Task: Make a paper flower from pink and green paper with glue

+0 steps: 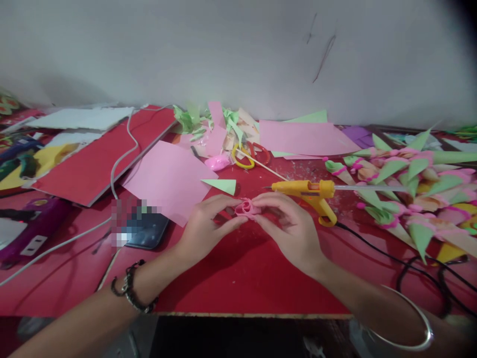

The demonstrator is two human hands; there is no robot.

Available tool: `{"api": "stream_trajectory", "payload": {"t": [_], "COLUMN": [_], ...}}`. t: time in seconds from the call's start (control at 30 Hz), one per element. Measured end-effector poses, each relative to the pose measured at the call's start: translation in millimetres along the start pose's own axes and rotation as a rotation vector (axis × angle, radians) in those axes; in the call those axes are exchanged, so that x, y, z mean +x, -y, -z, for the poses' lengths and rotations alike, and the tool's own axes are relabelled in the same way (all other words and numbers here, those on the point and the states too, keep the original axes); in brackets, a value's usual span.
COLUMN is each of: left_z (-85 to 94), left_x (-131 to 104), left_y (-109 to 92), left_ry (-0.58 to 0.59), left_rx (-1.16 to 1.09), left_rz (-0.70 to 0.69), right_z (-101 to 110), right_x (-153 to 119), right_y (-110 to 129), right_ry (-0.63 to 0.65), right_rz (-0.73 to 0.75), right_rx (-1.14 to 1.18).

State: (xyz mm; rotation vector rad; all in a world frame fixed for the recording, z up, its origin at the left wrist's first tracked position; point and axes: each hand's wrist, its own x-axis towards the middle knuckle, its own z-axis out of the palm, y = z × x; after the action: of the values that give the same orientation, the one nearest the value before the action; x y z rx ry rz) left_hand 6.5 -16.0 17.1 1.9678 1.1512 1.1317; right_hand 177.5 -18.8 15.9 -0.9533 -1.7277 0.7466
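Between my two hands is a small pink paper flower [246, 208], curled into a rosette, held above the red table [238, 288]. My left hand [206, 223] pinches its left side between thumb and fingers. From the right, my right hand [292, 228] grips the other side the same way. Just beyond the fingers lies a pale green paper cone [223, 186]. A yellow glue gun [307, 191] with a clear glue stick in its back rests behind my right hand. Near my left hand is a sheet of pink paper [171, 179].
Yellow-handled scissors [244, 156] and paper scraps lie at the back. Finished paper flowers [402, 184] are heaped at right, near the glue gun's black cord [380, 256]. A dark phone [147, 231], a red board [108, 154] and a white cable [124, 154] occupy the left.
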Motion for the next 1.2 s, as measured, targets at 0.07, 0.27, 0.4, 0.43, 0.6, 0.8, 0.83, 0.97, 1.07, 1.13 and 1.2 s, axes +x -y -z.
{"api": "stream_trajectory", "payload": {"t": [0.07,0.27,0.4,0.43,0.6,0.8,0.83,0.97,1.07,1.13,1.2], "left_z": [-0.6,-2.2,-3.5,-4.1,-6.5,-5.1,-4.6,-2.7,-1.0,-0.2,0.1], "left_x": [-0.2,-0.3,-0.9,-1.2,-2.3,-1.6,-1.2,2.1,5.0,6.3,7.1], "left_y": [1.2,1.7,0.0,-0.4,-0.2,1.7,1.5,0.2,-0.2,-0.3,-0.1], "left_ry": [-0.009,-0.013,-0.007,0.001,-0.029,0.061,0.062,0.065,0.104,0.129,0.161], "left_rx": [0.001,-0.004,-0.038,-0.054,-0.196,-0.163,-0.16,-0.192,-0.26,-0.326,-0.39], "left_rz": [-0.008,-0.025,0.036,0.055,0.134,0.122,0.124,0.209,0.28,0.305,0.32], "right_z": [0.7,-1.0,-3.1,-3.4,-3.6,-3.3,-3.1,-1.4,0.1,0.9,1.4], "right_x": [0.6,0.0,-1.5,-1.6,-1.0,-0.8,-0.8,0.5,1.7,1.9,1.5], "right_y": [0.9,1.4,0.0,-0.2,0.5,0.4,0.1,-1.3,-1.4,-1.0,-0.5], "right_ry": [-0.006,-0.004,-0.002,0.001,0.013,0.032,0.039,0.075,0.118,0.136,0.14], "right_rz": [0.033,0.018,-0.047,-0.053,-0.084,-0.089,-0.087,-0.043,0.017,0.043,0.057], "right_rx": [-0.05,-0.034,0.038,0.047,0.067,0.07,0.071,0.017,-0.042,-0.067,-0.095]}}
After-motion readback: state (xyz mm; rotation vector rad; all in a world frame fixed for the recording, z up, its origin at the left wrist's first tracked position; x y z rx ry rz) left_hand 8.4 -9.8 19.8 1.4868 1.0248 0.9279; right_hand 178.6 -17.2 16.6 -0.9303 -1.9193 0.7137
